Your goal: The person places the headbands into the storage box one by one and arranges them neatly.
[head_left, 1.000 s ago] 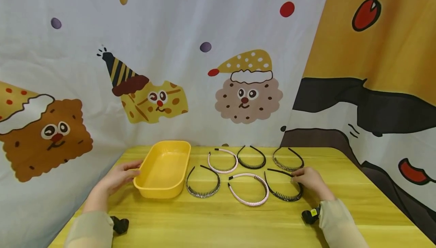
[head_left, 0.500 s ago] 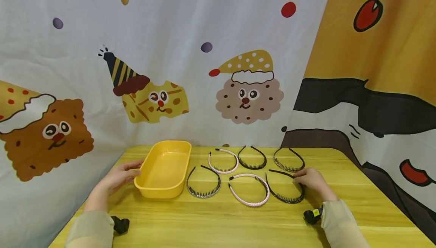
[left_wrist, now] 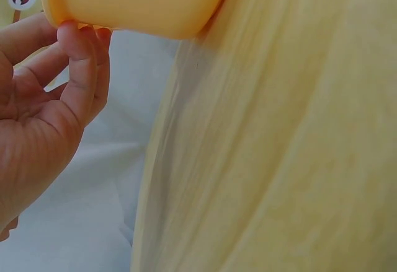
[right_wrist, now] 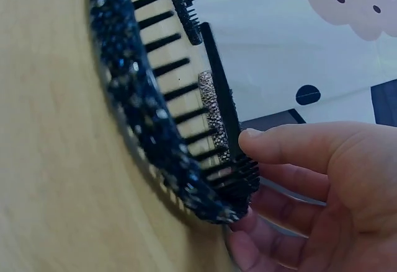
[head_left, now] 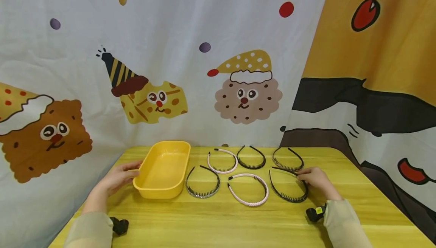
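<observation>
A person's right hand (head_left: 317,182) pinches a black glittery headband (right_wrist: 139,98) in its fingers at three o'clock from the front pink headband (head_left: 250,204) on the table (head_left: 204,225); the left hand (head_left: 117,177) grips the yellow tray (head_left: 158,194) toward nine. A light, steady pinch should best keep the comb teeth (right_wrist: 172,66) from snagging the silver headband (head_left: 281,166) at its twelve o'clock.

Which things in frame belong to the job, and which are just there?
Job, likely:
yellow tray, left hand at its rim
dark glittery headband, pinched by right hand
probably the five other headbands

Just there:
table
printed curtain
wrist cameras
</observation>
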`<state>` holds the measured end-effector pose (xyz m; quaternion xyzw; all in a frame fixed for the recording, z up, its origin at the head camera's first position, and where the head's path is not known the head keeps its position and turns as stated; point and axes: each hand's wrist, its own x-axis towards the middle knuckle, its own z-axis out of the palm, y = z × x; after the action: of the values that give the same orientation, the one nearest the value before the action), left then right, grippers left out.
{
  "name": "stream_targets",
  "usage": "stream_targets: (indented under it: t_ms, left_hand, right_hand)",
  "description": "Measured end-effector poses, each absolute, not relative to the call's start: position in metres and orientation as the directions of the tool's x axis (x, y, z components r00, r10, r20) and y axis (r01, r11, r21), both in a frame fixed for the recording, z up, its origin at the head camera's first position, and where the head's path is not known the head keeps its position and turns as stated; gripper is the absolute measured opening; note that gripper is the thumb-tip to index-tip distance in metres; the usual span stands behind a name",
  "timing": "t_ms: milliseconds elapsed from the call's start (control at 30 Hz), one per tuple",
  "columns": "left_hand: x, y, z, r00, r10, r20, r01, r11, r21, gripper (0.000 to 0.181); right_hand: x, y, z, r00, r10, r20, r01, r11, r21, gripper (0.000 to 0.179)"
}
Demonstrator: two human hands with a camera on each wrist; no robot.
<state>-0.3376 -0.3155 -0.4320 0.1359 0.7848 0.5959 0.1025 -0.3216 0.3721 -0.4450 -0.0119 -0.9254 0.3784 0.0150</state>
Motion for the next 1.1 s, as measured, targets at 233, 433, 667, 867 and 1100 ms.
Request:
stream_targets:
  t_ms: [233, 433, 667, 867, 1100]
  left_hand:
    - [-0.337, -0.316, -0.434, -0.939, 0.343, -0.001, 0.095, 0.264, 0.960, 0.060]
    - [-0.338, -0.317, -0.432, -0.938, 0.345, 0.003, 0.094, 0.248, 0.964, 0.061]
    - [-0.340, -0.317, -0.430, -0.940, 0.340, -0.005, 0.086, 0.253, 0.964, 0.062]
    - [-0.337, -0.315, -0.430, -0.940, 0.340, -0.014, 0.078, 0.256, 0.964, 0.062]
    - [-0.337, -0.316, -0.430, -0.941, 0.340, -0.010, 0.082, 0.255, 0.963, 0.062]
  right_hand:
    - [-0.321, 0.373, -0.447, -1.000, 0.029, -0.008, 0.025, 0.699, -0.715, 0.031]
    - [-0.321, 0.370, -0.444, -1.000, 0.019, -0.014, 0.023, 0.681, -0.732, 0.032]
    - [-0.319, 0.369, -0.439, -0.998, -0.004, -0.058, 0.044, 0.610, -0.791, 0.040]
    - [-0.319, 0.370, -0.435, -0.997, 0.004, -0.071, 0.061, 0.567, -0.822, 0.044]
    - [-0.319, 0.368, -0.430, -0.997, 0.056, -0.057, 0.078, 0.525, -0.848, 0.046]
